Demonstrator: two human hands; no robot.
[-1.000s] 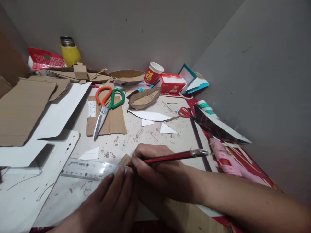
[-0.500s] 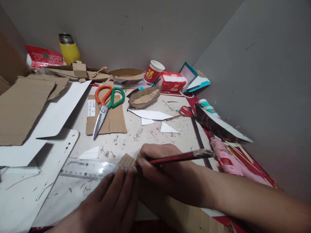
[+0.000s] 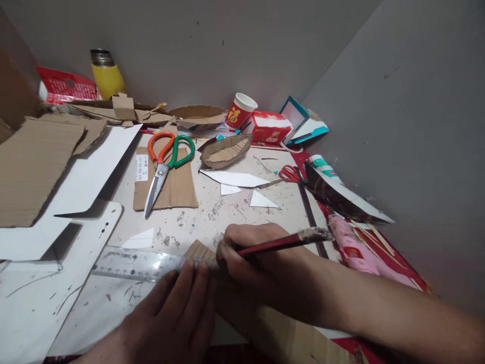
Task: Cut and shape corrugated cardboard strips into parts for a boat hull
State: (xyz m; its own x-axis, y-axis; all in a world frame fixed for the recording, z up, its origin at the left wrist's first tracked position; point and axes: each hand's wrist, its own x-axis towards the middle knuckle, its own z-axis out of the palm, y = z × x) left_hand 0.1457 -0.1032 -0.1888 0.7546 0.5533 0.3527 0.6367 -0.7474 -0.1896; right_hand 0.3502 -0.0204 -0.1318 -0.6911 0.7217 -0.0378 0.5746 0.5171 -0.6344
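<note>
My left hand lies flat, fingers stretched out, and presses a clear plastic ruler down across a strip of brown cardboard. The cardboard's corner pokes out beyond the ruler's far edge. In my right hand, closed in a writing grip, is a dark red and black pencil with a worn grey back end. Its tip is hidden by the fingers, near the ruler's right end. Farther off, large scissors with orange and green handles rest on a cardboard piece.
Cardboard sheets and white card are piled at left. A small cardboard boat, white paper cutouts and red scissors lie beyond my hands. A paper cup, yellow bottle and pink glue gun edge the table.
My right hand has slid slightly to the right along the ruler with the pencil. My left hand and the ruler stay in place.
</note>
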